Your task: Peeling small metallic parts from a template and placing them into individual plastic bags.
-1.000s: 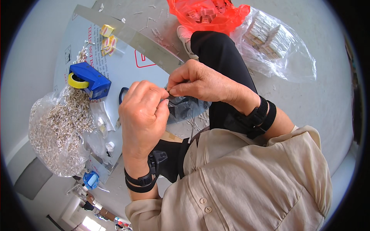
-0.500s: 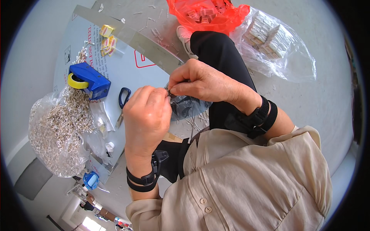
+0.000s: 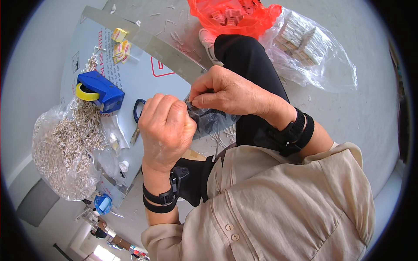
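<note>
Head view, looking down over the lap. Both hands meet above a small clear plastic bag held just over the near edge of the pale work board, in front of the person's black-trousered knee.

Left hand — curled into a tight fist, knuckles up, fingers closed on the bag's left edge; what lies inside the fist is hidden. Right hand — fingers bent down, thumb and fingertips pinching the bag's top edge, touching the left hand at the pinch. The bag hangs crumpled below and between the two hands; dark contents show through it, too unclear to name. Each wrist carries a black strap.

On the board, left of the hands: blue-handled scissors, partly hidden behind the left fist. Further left, a blue tape dispenser with a yellow roll. Beside it, a large clear bag of small silvery-white pieces slumps over the board's left edge. Small yellow packets lie near the far end of the board.

On the floor beyond the knee: an orange-red plastic bag holding small boxes, and just right of it a clear bag of pale stacked boxes. A small blue object sits at lower left, well apart from the hands.
</note>
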{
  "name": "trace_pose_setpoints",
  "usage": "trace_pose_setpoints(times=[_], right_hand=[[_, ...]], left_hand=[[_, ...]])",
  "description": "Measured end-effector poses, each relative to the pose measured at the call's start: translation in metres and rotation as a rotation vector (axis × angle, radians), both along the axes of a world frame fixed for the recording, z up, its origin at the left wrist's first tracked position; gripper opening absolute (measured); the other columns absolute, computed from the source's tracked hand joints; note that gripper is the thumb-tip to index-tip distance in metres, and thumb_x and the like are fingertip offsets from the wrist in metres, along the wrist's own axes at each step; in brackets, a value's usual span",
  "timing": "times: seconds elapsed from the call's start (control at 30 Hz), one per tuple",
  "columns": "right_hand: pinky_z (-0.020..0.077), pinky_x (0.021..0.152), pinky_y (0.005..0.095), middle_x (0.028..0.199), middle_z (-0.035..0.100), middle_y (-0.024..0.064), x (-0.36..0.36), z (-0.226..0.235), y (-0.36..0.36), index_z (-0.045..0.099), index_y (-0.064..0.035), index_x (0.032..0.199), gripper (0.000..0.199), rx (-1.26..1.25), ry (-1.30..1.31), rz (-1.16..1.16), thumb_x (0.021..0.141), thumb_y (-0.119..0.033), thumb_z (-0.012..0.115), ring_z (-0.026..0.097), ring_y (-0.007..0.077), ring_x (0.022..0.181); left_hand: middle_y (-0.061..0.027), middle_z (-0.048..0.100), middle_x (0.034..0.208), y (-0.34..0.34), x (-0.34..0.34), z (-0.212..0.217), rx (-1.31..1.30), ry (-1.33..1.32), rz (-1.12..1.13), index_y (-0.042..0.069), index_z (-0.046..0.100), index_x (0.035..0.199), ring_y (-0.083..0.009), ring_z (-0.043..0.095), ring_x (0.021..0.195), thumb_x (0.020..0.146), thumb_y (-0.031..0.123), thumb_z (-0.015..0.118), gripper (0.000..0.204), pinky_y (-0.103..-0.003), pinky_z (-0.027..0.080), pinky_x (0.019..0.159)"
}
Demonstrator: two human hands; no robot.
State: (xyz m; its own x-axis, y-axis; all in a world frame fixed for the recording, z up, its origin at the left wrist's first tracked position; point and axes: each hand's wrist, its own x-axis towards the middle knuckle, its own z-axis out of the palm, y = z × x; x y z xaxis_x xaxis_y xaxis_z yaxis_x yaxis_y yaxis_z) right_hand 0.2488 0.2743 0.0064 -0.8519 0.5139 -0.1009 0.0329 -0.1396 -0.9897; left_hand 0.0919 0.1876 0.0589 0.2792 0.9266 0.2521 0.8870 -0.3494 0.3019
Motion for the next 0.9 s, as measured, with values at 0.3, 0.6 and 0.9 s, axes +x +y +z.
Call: trace_pose_setpoints(times=[0.3, 0.6, 0.9], right_hand=[[0.0444, 0.060, 0.0269, 0.066, 0.060, 0.0071, -0.001, 0.002, 0.000, 0.063, 0.0082, 0.083, 0.015, -0.015, -0.019, -0.004, 0.080, -0.006, 0.061, 0.052, 0.0095, 0.064], [0.0430, 0.058, 0.0262, 0.064, 0.058, 0.0065, -0.004, 0.000, -0.003, 0.063, 0.0073, 0.082, 0.013, -0.047, -0.006, 0.021, 0.080, -0.006, 0.061, 0.050, 0.0081, 0.063], [0.0416, 0.056, 0.0255, 0.061, 0.056, 0.0041, -0.004, 0.002, -0.001, 0.063, 0.0061, 0.079, 0.013, -0.047, 0.000, 0.032, 0.077, -0.007, 0.062, 0.048, 0.0067, 0.061]], left_hand=[[-0.0111, 0.057, 0.077, -0.004, -0.004, 0.001, 0.020, -0.062, -0.033, -0.001, 0.056, 0.082, -0.0285, 0.055, 0.068, 0.064, -0.011, 0.065, 0.022, -0.037, 0.045, 0.060], [-0.0107, 0.051, 0.072, 0.003, -0.002, 0.005, -0.003, 0.087, -0.121, -0.001, 0.052, 0.077, -0.0288, 0.050, 0.063, 0.058, -0.010, 0.062, 0.023, -0.037, 0.040, 0.055], [-0.0095, 0.041, 0.067, 0.003, -0.007, -0.002, 0.019, 0.033, -0.131, 0.002, 0.043, 0.070, -0.0271, 0.045, 0.060, 0.053, -0.006, 0.057, 0.024, -0.036, 0.036, 0.052]])
